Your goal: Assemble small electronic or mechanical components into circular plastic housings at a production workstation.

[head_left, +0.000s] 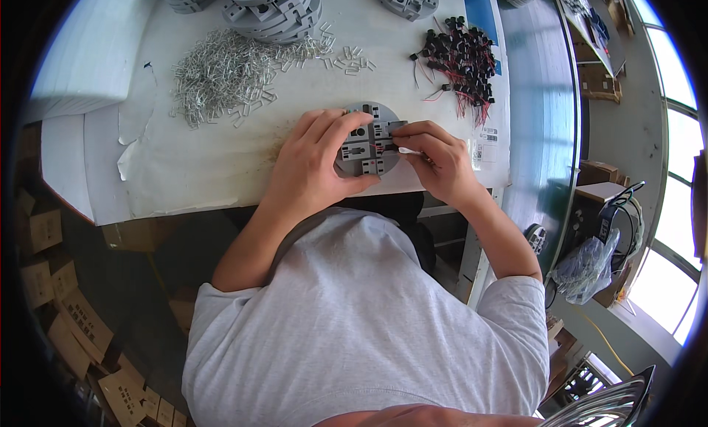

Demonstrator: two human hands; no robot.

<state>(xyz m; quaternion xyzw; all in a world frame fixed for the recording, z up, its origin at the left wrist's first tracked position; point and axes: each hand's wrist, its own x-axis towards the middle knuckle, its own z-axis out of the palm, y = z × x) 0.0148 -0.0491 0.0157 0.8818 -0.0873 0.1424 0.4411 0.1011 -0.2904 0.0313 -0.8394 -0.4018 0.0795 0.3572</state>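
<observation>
Grey disc (366, 141) held between spread fingers of left hand (313, 154); right hand (442, 160) narrowed at its edge, contents unclear. Work judged part-done; metal clips (228, 69) left beyond left hand, wired parts (461, 62) beyond right.

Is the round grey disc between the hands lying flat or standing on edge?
Lying roughly flat: the grey disc shows its blocky face upward to the camera, the left hand curved around its left side.

The round grey plastic disc (359, 141) looks matt; beyond it to the left, heaped silvery bent metal clips (225, 77) gleam; beneath it, the broad white papery sheet (210, 165) looks dull.
</observation>
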